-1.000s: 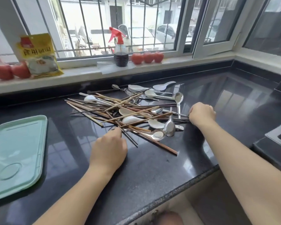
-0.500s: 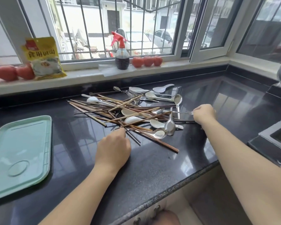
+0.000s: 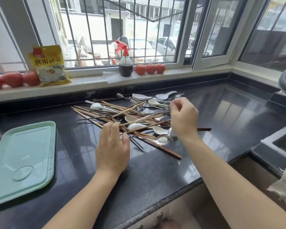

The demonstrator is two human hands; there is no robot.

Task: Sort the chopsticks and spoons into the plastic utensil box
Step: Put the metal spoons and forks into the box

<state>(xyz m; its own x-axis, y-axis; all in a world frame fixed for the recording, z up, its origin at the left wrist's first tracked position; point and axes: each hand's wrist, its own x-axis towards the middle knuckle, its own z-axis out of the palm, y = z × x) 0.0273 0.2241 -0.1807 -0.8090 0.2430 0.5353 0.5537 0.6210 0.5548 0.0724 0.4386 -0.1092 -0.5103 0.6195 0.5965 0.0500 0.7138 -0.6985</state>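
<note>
The green tray point(image 3: 21, 156) lies at my left, free to receive; chopsticks point(image 3: 106, 111) and spoons point(image 3: 162, 139) sit heaped mid-counter; my left hand point(image 3: 112, 149) spreads loose fingers onto the sticks, gripping nothing; my right hand point(image 3: 183, 118) hovers curled, its pinch unclear.

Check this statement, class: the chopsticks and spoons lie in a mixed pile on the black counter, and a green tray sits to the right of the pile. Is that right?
Not quite. The head view shows the green tray to the left of the pile, not the right. The chopsticks and spoons do lie mixed on the black counter.
</note>
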